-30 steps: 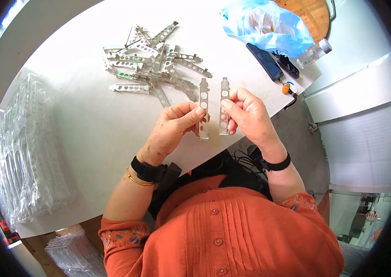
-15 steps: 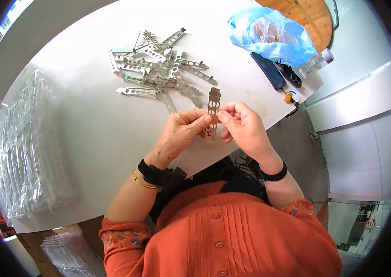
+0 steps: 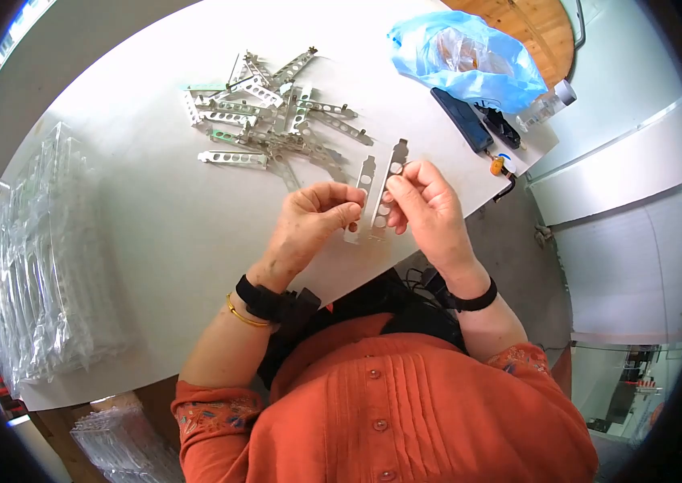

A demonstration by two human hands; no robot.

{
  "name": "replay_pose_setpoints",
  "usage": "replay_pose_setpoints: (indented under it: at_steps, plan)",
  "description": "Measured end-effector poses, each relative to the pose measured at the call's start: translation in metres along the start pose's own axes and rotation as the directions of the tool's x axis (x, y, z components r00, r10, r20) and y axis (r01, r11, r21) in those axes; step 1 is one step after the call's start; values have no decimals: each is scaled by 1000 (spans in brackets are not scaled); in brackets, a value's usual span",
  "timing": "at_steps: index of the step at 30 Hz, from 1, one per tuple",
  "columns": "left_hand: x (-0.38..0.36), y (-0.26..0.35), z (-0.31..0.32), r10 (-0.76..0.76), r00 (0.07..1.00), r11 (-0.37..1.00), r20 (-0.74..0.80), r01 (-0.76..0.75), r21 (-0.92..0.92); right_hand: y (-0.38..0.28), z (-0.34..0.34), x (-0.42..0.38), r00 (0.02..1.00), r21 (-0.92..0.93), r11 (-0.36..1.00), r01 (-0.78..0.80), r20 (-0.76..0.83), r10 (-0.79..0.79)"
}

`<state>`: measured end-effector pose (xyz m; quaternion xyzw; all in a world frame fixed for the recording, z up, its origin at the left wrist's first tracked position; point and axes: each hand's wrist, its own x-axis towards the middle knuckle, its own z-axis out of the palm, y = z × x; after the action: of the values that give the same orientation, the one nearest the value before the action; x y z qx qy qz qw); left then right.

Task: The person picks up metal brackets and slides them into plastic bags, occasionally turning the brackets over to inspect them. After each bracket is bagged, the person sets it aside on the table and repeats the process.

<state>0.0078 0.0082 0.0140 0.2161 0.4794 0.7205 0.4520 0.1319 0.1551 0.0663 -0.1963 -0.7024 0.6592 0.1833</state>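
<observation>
Two slim metal brackets with round holes are held upright, a narrow gap between them, over the table's front part. My left hand (image 3: 313, 225) pinches the left bracket (image 3: 366, 175) between thumb and fingers. In my right hand (image 3: 429, 213) is the right bracket (image 3: 398, 154), gripped near its middle and leaning slightly to the right. Beyond my hands lies a loose pile of similar metal brackets (image 3: 264, 121), overlapping in many directions.
Stacked clear plastic trays (image 3: 51, 274) stand on the white table (image 3: 156, 233) at the left. At the back right are a blue plastic bag (image 3: 470, 64), a dark phone (image 3: 462, 119), a black object (image 3: 500, 127) and a clear bottle (image 3: 546, 109).
The two brackets, earlier overlapping as one between my hands, are now apart. My right hand has its bracket up and to the right; my left holds the other.
</observation>
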Motion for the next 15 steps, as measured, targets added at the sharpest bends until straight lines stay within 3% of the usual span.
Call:
replay_pose_setpoints:
  at_steps: [3,5,15]
  plan:
    - [0,2,-4,34,999,996,18,-32,-82,-6,-6,-1,998,8,998,-56,-2,56]
    - [-2,9,2,-27,1000,987,-11,25,-157,-4,-7,-2,995,30,995,-96,10,96]
    - [-2,10,0,-102,994,981,45,108,-159,-1,-1,-5,979,24,985,-173,116,169]
